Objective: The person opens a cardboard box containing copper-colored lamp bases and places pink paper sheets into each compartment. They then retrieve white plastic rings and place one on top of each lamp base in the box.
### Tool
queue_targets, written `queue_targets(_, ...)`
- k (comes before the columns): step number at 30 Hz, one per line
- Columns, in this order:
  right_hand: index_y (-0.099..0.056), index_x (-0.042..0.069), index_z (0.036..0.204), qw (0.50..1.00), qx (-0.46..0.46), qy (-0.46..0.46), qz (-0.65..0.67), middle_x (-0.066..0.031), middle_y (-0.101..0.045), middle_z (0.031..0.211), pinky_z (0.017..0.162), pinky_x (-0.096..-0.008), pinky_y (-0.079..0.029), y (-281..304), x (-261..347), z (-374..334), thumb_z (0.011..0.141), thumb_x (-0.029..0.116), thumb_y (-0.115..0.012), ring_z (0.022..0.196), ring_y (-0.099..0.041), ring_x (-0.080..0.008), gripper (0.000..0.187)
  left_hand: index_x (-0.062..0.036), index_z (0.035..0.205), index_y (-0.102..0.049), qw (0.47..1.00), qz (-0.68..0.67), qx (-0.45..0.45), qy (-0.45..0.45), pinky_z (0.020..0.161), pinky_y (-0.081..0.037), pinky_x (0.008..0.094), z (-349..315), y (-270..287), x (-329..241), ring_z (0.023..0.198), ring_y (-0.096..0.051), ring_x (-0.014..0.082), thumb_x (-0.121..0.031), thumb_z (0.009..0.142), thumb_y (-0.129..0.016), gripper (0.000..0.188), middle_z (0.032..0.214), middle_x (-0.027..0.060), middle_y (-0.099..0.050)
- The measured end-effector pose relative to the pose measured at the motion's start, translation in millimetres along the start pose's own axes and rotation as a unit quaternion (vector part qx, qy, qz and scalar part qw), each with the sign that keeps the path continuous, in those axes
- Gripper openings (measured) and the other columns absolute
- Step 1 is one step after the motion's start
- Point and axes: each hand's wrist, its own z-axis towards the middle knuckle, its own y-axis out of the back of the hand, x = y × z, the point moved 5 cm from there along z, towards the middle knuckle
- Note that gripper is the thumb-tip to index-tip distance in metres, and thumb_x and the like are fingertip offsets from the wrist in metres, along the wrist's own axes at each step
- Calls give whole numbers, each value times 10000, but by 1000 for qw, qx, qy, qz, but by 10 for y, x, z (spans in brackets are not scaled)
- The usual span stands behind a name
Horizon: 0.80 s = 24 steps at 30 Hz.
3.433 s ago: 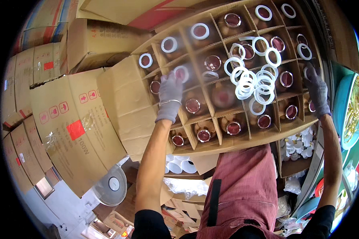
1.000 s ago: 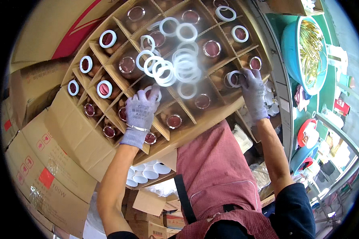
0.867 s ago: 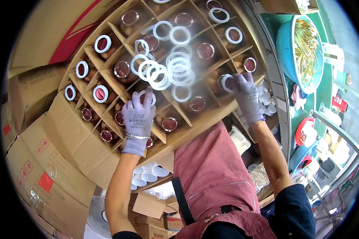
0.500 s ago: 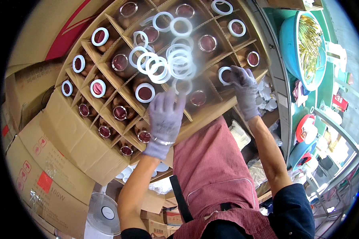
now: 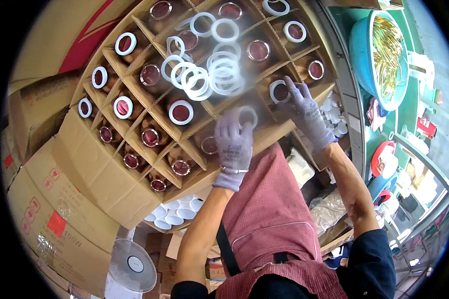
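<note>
My left hand [image 5: 234, 144], in a grey-purple work glove, holds a white ring [image 5: 248, 116] between thumb and fingers, over a cell near the carton's front edge. My right hand [image 5: 305, 110], gloved alike, has its fingers stretched and apart. Its fingertips are beside another white ring [image 5: 279, 92], seated round the mouth of a dark-red vessel. The divided cardboard carton [image 5: 204, 180] holds several such round-mouthed vessels [image 5: 149, 74]. Some wear white rings, like the one left of centre [image 5: 181, 112]; others show bare rims. Loose rings [image 5: 197, 83] lie heaped over the middle cells, where the picture is hazy.
White cups [image 5: 173, 218] stand in a box below the carton. A blue basin [image 5: 364, 55] of gold strips sits on a green surface at right. Stacked cartons [image 5: 60, 234] fill the left. A fan [image 5: 132, 264] stands at lower left.
My left hand has moved right with the white ring in it. My right hand's fingers have straightened and let go of the ring on the right-hand vessel.
</note>
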Motion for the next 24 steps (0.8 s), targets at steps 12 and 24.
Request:
queue_targets(12,-496,186,1266,932,108,194,-285,-95,-498,1057,692,-359,-547,71,130,284,795,293,-670,913,-614,-259,514,-87,1058,-543,993,101,42,-44,866,-439,443,92,-152,-58,976,-549,306,-163,704,-733,409,1161,146,-505)
queue_targets(24,-464,157,1344,924,211,229,-221,-128,-443,1281,733,-342,-569,101,-6,201,788,75,-623,945,-626,-256,584,-51,1081,-509,979,122,108,-120,920,-443,399,8,-116,34,908,-583,238,-180,778,-650,358,1225,187,-502)
